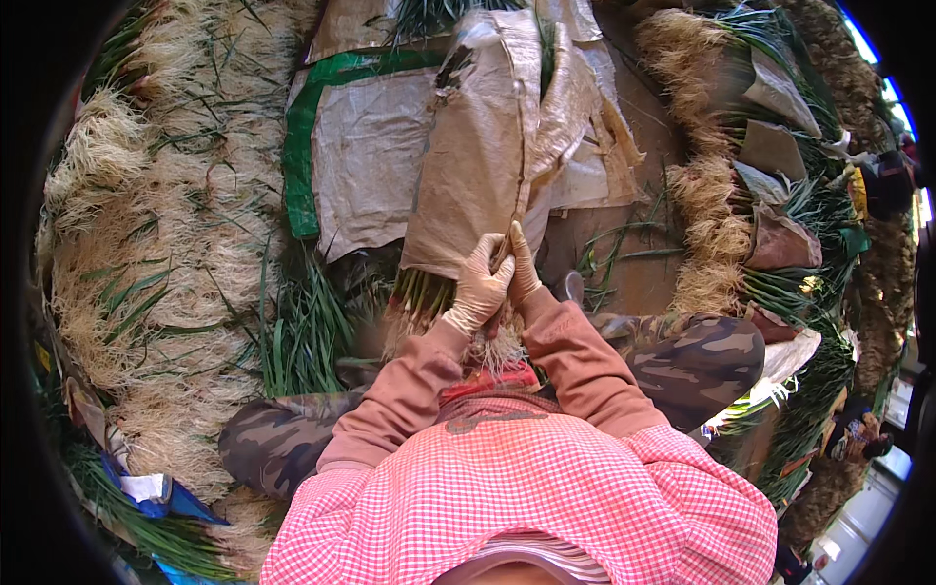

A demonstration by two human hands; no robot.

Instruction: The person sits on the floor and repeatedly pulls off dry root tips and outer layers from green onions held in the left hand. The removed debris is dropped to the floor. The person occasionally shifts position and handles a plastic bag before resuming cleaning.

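A tan woven sack sheet [475, 161] lies wrapped lengthwise over a bundle of onion-like plants [428, 289] in front of me. Reddish-green stems and pale, stringy roots [499, 352] stick out of its near end, and a little green leaf shows in the fold at the far end. My left hand [479, 285], in a thin pale glove, pinches the sheet's lower edge between thumb and fingers. Right beside it, my gloved right hand [525, 267] grips the same edge, fingertips pointing away from me. Some of the roots beneath my wrists are hidden.
A broad bed of rooted plants [197, 219] covers the left side. Loose green leaves [303, 329] lie by my left knee. Flattened white sacking with a green border [301, 161] is under the bundle. Several wrapped bundles [782, 234] line the right, with people [859, 435] beyond.
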